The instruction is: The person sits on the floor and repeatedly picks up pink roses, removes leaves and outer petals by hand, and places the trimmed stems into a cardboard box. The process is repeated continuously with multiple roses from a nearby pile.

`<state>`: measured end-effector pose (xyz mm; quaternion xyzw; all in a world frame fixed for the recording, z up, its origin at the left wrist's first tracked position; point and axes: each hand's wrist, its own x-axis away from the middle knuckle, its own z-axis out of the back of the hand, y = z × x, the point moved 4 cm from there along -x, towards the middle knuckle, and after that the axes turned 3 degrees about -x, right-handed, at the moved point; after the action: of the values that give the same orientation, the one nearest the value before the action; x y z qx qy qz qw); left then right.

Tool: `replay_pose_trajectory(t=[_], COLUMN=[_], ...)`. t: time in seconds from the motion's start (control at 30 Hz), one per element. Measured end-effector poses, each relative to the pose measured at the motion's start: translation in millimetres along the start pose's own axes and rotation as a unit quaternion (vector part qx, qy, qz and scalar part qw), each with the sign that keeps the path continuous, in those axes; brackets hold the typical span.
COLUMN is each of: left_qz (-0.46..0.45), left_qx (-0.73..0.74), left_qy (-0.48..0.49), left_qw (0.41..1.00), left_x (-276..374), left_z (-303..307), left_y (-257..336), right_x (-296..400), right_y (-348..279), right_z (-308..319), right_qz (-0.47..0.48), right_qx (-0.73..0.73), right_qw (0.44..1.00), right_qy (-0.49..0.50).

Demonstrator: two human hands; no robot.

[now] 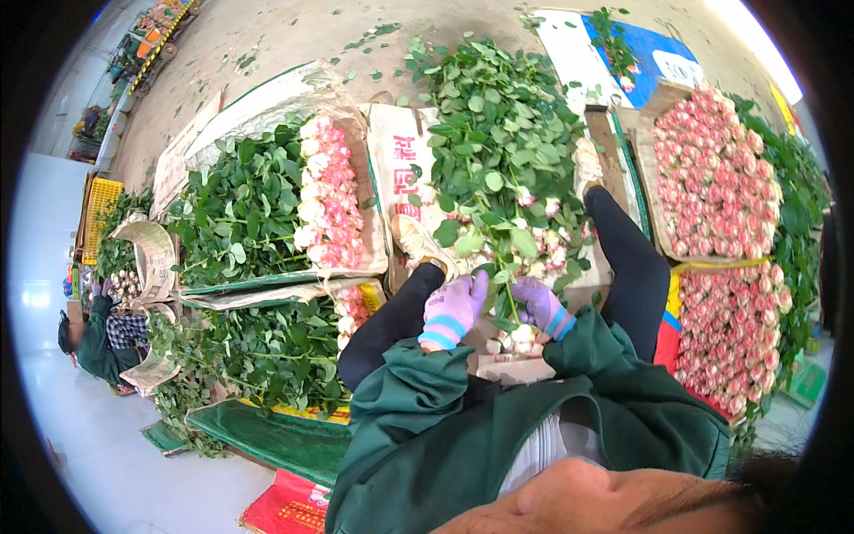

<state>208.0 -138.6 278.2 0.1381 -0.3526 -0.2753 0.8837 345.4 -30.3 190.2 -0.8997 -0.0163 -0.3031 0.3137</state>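
Both my hands wear lilac knit gloves with blue-striped cuffs. My right hand has its fingers closed at a green rose stem, just above a pale bloom that points toward my body. My left hand is beside the leaves of that stem, thumb extended; its fingers are partly hidden, so whether it grips anything is unclear. Between my legs lies a large pile of leafy roses, with pink-and-white blooms at its near end. More pale blooms sit below my hands.
Wrapped stacks of roses lie to my left. On the right are dense bunches of pink blooms. My shoes flank the pile. Another person sits at far left. A cart stands at the upper left, and leaves litter the floor.
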Motion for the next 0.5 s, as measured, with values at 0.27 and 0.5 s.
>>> replay_pose_trajectory(t=[0.27, 0.5], left_qz=[-0.065, -0.088], left_qx=[0.487, 0.721], left_qy=[-0.060, -0.167], left_qw=[0.869, 0.666], left_x=[26.3, 41.6], left_z=[-66.0, -18.6], left_y=[17.1, 75.6], right_x=[-1.7, 40.2], right_y=[-55.3, -127.8], right_z=[-21.7, -49.2], right_qz=[0.087, 0.171], right_qx=[0.202, 0.227], right_qw=[0.975, 0.959], right_qy=[0.030, -0.006])
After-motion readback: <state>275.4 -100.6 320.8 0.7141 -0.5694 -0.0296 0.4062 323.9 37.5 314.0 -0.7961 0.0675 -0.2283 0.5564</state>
